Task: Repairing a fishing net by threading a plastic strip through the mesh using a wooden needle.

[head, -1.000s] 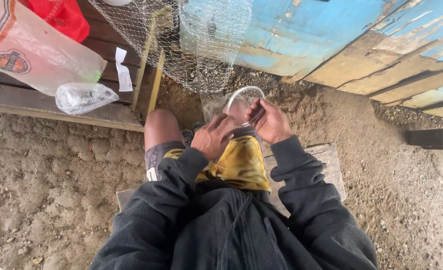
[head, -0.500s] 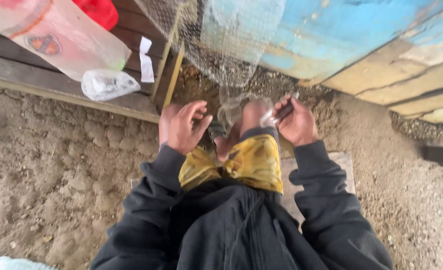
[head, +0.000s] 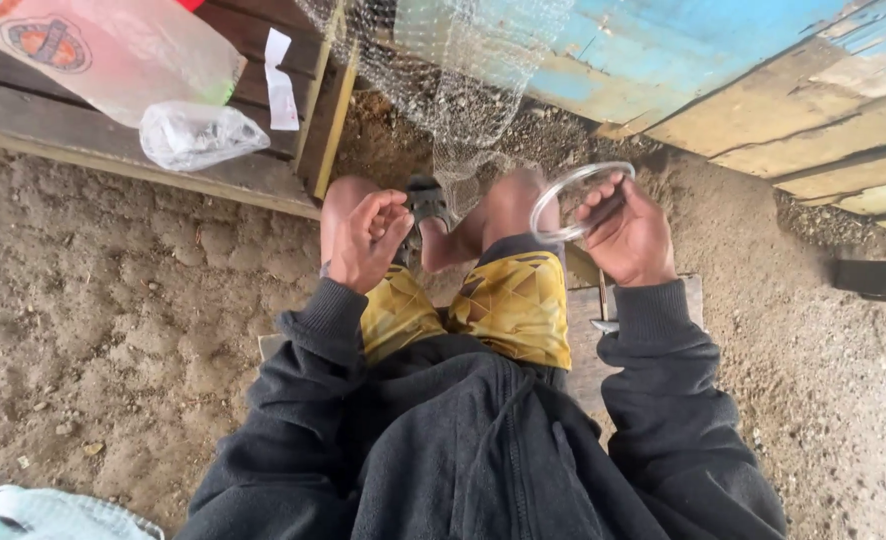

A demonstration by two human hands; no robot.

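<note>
A fine fishing net (head: 463, 70) hung down in front of the seated person from somewhere above the frame, its lower edge gathered near the knees, and the work in hand looked to be mending or knotting it. The right hand (head: 628, 235) held a loop of clear line (head: 575, 195) just over the right knee, fingers (head: 603, 200) pinching the strand together with what may have been a slim dark netting needle, though the view was too poor to be sure. The left hand (head: 368, 240) hovered over the left knee, fingers loosely curled and holding nothing I could make out. To do this step well, I judged the left hand should take up the net's edge and keep one mesh taut while the right fed the line through with the loop open, so it would not snag or twist on itself. Counting from largest to smallest: one net, one wooden surface (head: 83, 130) at upper left, one large clear plastic bag (head: 113, 60) with a printed label lying on it, one small crumpled clear bag (head: 198, 135) beside that, two hands, one white paper slip (head: 281, 80), and one loop of line.
</note>
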